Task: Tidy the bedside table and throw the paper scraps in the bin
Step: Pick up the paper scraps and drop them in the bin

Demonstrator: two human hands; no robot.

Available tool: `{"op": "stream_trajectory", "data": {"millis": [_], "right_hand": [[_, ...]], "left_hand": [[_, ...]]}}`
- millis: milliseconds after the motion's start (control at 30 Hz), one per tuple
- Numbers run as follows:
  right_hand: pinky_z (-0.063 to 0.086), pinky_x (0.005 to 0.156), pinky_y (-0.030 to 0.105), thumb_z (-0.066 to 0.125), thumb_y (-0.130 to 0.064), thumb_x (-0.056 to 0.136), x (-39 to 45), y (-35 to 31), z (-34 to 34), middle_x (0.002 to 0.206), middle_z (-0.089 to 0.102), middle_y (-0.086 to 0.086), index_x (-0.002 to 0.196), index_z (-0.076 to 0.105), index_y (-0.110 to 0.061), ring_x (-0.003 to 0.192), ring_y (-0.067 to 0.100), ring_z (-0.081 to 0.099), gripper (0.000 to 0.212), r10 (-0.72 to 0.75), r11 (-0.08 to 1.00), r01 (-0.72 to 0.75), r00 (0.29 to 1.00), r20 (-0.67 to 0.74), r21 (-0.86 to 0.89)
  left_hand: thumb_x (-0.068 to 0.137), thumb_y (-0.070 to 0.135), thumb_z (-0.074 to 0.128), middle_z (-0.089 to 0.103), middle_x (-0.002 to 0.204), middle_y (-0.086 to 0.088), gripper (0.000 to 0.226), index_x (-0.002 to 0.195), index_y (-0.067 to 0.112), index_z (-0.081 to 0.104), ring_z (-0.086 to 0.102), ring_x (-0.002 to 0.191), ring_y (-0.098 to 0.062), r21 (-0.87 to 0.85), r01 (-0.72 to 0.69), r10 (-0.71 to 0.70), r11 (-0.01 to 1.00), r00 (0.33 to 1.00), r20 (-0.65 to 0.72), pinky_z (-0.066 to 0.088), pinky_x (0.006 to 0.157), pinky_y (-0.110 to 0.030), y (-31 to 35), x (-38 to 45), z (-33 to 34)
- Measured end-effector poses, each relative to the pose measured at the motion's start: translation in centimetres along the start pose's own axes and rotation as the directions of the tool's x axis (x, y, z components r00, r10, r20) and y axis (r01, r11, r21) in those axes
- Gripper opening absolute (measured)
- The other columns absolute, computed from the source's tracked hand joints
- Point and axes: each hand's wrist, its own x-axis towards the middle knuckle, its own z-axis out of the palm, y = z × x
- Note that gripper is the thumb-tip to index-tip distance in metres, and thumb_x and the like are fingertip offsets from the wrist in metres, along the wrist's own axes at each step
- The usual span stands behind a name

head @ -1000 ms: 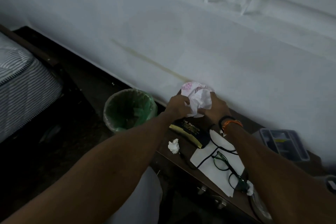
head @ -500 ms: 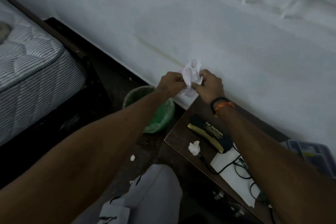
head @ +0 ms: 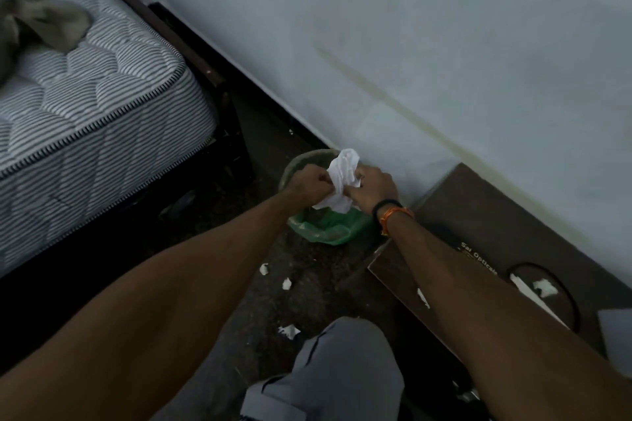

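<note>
- Crumpled white paper wad (head: pixel 343 180) pinched between fingers of left hand (head: pixel 312 182) and right hand (head: pixel 371 189), above the round green-lined bin (head: pixel 325 227)
- Bin stands on dark floor (head: pixel 273 133) by pale wall (head: pixel 410 27), beside brown wooden table (head: pixel 478 215)
- White scraps (head: pixel 286 283) litter the floor; striped mattress (head: pixel 85 96) at left

White paper (head: pixel 343 178) in my fingers (head: pixel 325 181). Green liner in the bin (head: pixel 328 229). Dark brown worktop (head: pixel 485 215). Grey-and-white striped mattress (head: pixel 102 106). Orange and black bands (head: pixel 393 212) on my right wrist. White scraps (head: pixel 286 283) on the dark floor (head: pixel 273 249).
</note>
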Motion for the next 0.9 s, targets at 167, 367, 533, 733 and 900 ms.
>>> {"op": "stream_trajectory", "data": {"millis": [167, 367, 533, 733, 900], "right_hand": [[0.045, 0.09, 0.031, 0.07, -0.032, 0.086, 0.3, 0.0, 0.6, 0.128, 0.062, 0.013, 0.132, 0.055, -0.014, 0.118, 0.035, 0.057, 0.051, 0.053, 0.999, -0.053, 0.998, -0.026, -0.002], [0.053, 0.09, 0.042, 0.064, -0.022, 0.087, -1.3, 1.1, -2.1, 0.114, 0.069, 0.012, 0.121, 0.06, -0.014, 0.106, 0.033, 0.063, 0.035, -0.011, 0.996, 0.001, 0.994, -0.11, -0.094], [0.053, 0.091, 0.041, 0.058, -0.014, 0.089, -3.5, 2.0, -5.5, 0.113, 0.07, 0.008, 0.116, 0.066, -0.015, 0.104, 0.026, 0.064, 0.028, -0.096, 0.99, 0.076, 0.977, -0.188, -0.116], [0.053, 0.08, 0.036, 0.057, -0.01, 0.09, -7.8, 5.7, -11.5, 0.102, 0.069, 0.008, 0.099, 0.072, -0.012, 0.091, 0.026, 0.064, 0.018, -0.106, 0.988, 0.057, 0.926, -0.363, -0.143], [0.045, 0.075, 0.026, 0.056, -0.008, 0.089, -13.1, 10.7, -15.3, 0.104, 0.069, 0.008, 0.094, 0.074, -0.011, 0.093, 0.025, 0.065, 0.019, 0.009, 0.985, -0.086, 0.892, -0.452, -0.15]], "left_hand": [[0.08, 0.015, 0.064, 0.067, 0.1, -0.027, 0.026, 0.096, -0.005, 0.067, 0.063, 0.097, -0.039, 0.044, 0.066, -0.065, 0.997, 0.998, -0.015, 0.051, 0.083, -0.043, -1.0, 0.8, -0.3], [0.084, 0.013, 0.066, 0.062, 0.12, -0.022, 0.037, 0.117, -0.002, 0.058, 0.057, 0.115, -0.036, 0.19, -0.02, 0.019, 0.982, 1.0, 0.004, 0.044, 0.092, -0.037, -0.9, -0.6, 0.9], [0.084, 0.01, 0.064, 0.067, 0.115, -0.015, 0.03, 0.113, 0.002, 0.064, 0.061, 0.109, -0.032, 0.161, -0.108, 0.104, 0.981, 0.994, 0.036, 0.05, 0.093, -0.038, 2.1, -2.9, 2.0], [0.086, 0.004, 0.056, 0.067, 0.1, -0.021, 0.008, 0.089, 0.002, 0.063, 0.062, 0.096, -0.035, 0.207, -0.304, 0.294, 0.93, 0.952, 0.078, 0.049, 0.082, -0.039, 7.8, -6.6, 3.9], [0.083, 0.003, 0.06, 0.064, 0.088, -0.02, 0.008, 0.08, 0.007, 0.053, 0.06, 0.085, -0.033, 0.219, -0.408, 0.379, 0.887, 0.911, 0.162, 0.045, 0.072, -0.038, 10.7, -9.9, 7.0]]}}
